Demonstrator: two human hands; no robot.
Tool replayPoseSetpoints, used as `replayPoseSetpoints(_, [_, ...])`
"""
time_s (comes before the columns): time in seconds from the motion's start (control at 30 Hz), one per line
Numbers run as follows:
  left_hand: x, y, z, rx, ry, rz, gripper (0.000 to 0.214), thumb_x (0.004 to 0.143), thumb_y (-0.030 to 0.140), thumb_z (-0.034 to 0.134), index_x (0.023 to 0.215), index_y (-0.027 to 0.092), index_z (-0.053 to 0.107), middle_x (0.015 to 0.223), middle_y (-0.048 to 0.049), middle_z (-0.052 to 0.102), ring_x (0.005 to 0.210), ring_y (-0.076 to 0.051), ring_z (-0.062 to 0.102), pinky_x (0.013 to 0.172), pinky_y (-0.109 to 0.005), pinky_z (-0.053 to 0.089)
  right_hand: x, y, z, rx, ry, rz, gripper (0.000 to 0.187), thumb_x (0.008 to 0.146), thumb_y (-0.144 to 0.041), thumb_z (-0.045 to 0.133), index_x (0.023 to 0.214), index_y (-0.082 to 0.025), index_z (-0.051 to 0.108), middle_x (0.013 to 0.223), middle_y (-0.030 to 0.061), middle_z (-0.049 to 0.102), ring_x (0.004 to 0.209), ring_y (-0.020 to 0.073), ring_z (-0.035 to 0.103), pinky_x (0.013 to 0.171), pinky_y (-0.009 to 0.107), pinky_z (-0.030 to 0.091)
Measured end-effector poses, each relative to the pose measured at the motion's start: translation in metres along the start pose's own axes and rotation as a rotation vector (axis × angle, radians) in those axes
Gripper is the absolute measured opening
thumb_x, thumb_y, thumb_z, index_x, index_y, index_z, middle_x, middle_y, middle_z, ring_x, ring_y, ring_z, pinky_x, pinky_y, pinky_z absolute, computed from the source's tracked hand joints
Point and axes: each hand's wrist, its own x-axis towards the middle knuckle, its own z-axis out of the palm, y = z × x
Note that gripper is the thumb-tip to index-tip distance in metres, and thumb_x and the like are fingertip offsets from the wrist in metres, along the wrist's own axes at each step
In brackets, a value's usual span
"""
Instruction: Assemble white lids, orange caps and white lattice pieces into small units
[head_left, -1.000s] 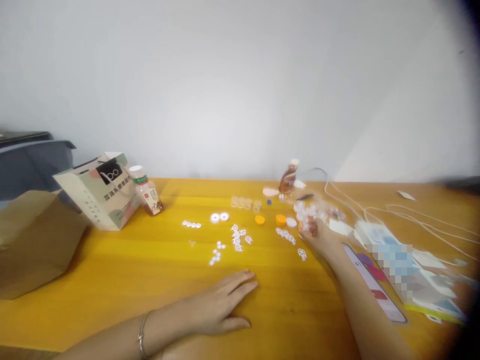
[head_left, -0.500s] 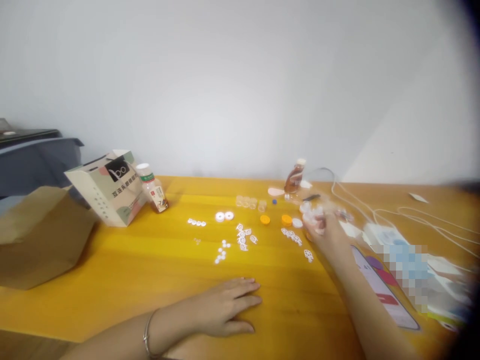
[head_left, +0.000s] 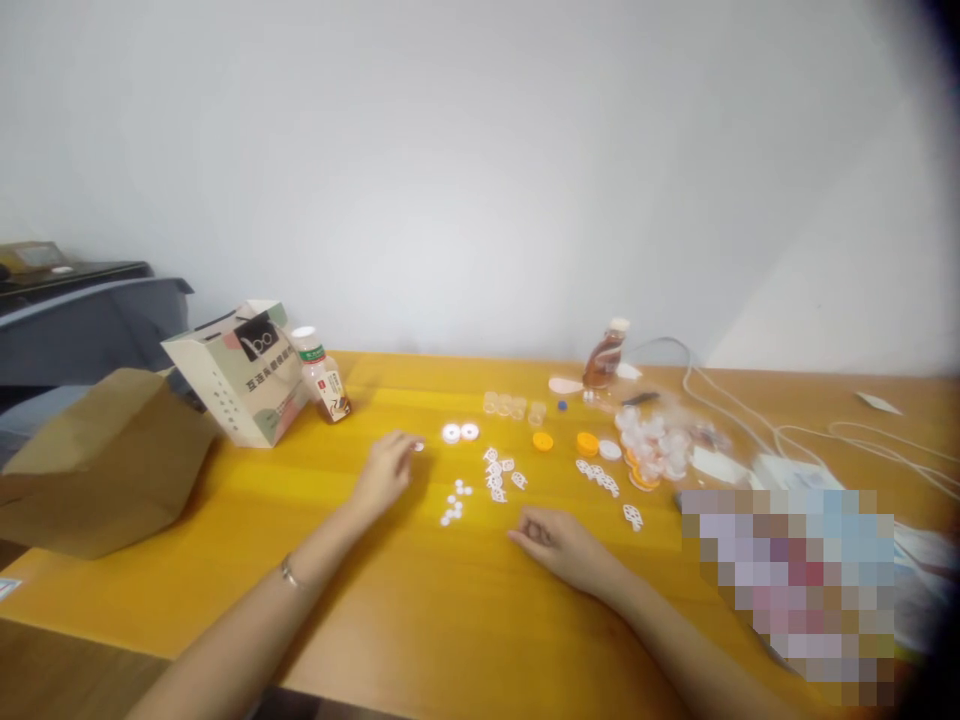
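Note:
My left hand (head_left: 386, 472) reaches over a row of small white pieces, its fingers bent down and drawn together. One small white piece (head_left: 418, 446) shows at its fingertips; the hand covers the others, and what it grips is hidden. My right hand (head_left: 553, 545) rests near the table's middle with its fingers curled in, their contents hidden. Between the hands lie small white round pieces (head_left: 454, 502) and flat white cut-out pieces (head_left: 495, 474). Two white rings (head_left: 460, 433) sit beyond, beside several clear little cups (head_left: 505, 405).
Orange caps (head_left: 587, 444) and a heap of clear and orange caps (head_left: 654, 445) lie at the right. A brown bottle (head_left: 604, 355) stands behind. White cables (head_left: 750, 425) cross the right side. At left stand a paper bag (head_left: 259, 385), a drink bottle (head_left: 324, 385) and a brown bag (head_left: 112, 460).
My right hand has come back from the heap of caps to the table's middle and curled. My left hand has lifted from lying flat and moved forward and left to the small white pieces.

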Motion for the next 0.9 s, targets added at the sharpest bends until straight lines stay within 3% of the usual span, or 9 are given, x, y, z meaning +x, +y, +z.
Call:
replayPoseSetpoints(0.07, [0.01,-0.033,-0.004,0.111,0.076,-0.136,0.035,0.077,0.009,0.038,0.108,0.015,0.054,0.101,-0.0099,0.054,0.097,-0.021,0.049,0.088,-0.035,0.037,0.0,0.0,-0.002,0.009,-0.002,0.003,0.024,0.076,-0.04,0.049,0.062,-0.021,0.05,0.052,-0.0032,0.05,0.049,0.011,0.043,0.045,0.021,0.03])
replayPoseSetpoints(0.17, [0.016,-0.058,-0.006,0.117,0.031,-0.147,0.031,0.077,0.012,0.041,0.104,0.016,0.057,0.101,-0.0093,0.056,0.096,-0.02,0.05,0.087,-0.032,0.038,0.001,0.0,-0.003,0.009,-0.02,0.007,0.024,0.077,-0.04,0.049,0.063,-0.021,0.05,0.053,-0.0033,0.05,0.049,0.0109,0.043,0.045,0.021,0.03])
replayPoseSetpoints(0.3, [0.015,-0.062,-0.003,0.106,-0.009,-0.152,0.021,0.078,0.019,0.045,0.09,0.017,0.063,0.09,-0.0071,0.06,0.085,-0.019,0.055,0.079,-0.029,0.041,0.002,0.001,-0.002,0.017,-0.026,0.003,0.023,0.077,-0.038,0.049,0.062,-0.02,0.05,0.053,-0.0033,0.049,0.049,0.0106,0.042,0.045,0.021,0.031])
replayPoseSetpoints(0.43, [0.016,-0.058,-0.004,0.117,0.031,-0.182,0.018,0.078,0.022,0.046,0.08,0.016,0.063,0.081,-0.0065,0.061,0.079,-0.019,0.056,0.075,-0.029,0.041,0.001,0.001,-0.003,0.023,-0.043,0.002,0.022,0.077,-0.037,0.048,0.063,-0.02,0.05,0.054,-0.003,0.05,0.049,0.0108,0.042,0.045,0.021,0.031])
replayPoseSetpoints(0.53, [0.015,-0.04,-0.011,0.114,0.093,-0.178,0.02,0.081,0.025,0.044,0.082,0.015,0.061,0.083,-0.0065,0.06,0.081,-0.018,0.055,0.076,-0.028,0.04,0.001,0.0,-0.004,0.024,-0.049,0.001,0.021,0.078,-0.036,0.047,0.064,-0.02,0.05,0.054,-0.003,0.049,0.049,0.0107,0.042,0.045,0.021,0.031])
replayPoseSetpoints(0.6, [0.011,-0.016,-0.011,0.072,0.094,-0.124,0.02,0.082,0.028,0.043,0.084,0.016,0.059,0.085,-0.0048,0.06,0.082,-0.015,0.054,0.076,-0.025,0.039,0.001,0.0,-0.004,0.031,-0.041,-0.002,0.021,0.077,-0.036,0.048,0.063,-0.02,0.05,0.054,-0.0031,0.05,0.049,0.0107,0.042,0.045,0.021,0.031])
replayPoseSetpoints(0.7, [-0.002,0.03,-0.002,-0.118,-0.114,0.121,0.02,0.083,0.03,0.044,0.082,0.016,0.058,0.081,-0.0034,0.06,0.078,-0.013,0.054,0.073,-0.023,0.039,0.002,0.001,-0.003,0.041,-0.035,-0.005,0.022,0.077,-0.036,0.048,0.063,-0.02,0.05,0.053,-0.0033,0.049,0.049,0.0103,0.042,0.045,0.02,0.031])
replayPoseSetpoints(0.77, [-0.012,0.055,0.008,-0.13,-0.268,0.257,0.017,0.082,0.03,0.045,0.082,0.018,0.057,0.079,-0.0019,0.059,0.075,-0.012,0.053,0.072,-0.024,0.037,0.002,0.002,-0.003,0.04,-0.048,0.006,0.022,0.077,-0.037,0.048,0.064,-0.019,0.05,0.053,-0.0035,0.049,0.049,0.0098,0.041,0.045,0.02,0.031])
replayPoseSetpoints(0.9, [-0.023,0.076,0.026,-0.073,-0.366,0.371,0.014,0.082,0.027,0.046,0.079,0.018,0.055,0.077,-0.0007,0.059,0.076,-0.013,0.053,0.072,-0.025,0.035,0.003,0.004,-0.001,0.027,-0.081,0.02,0.024,0.078,-0.038,0.047,0.066,-0.018,0.051,0.055,-0.0031,0.05,0.051,0.0095,0.041,0.046,0.019,0.031])
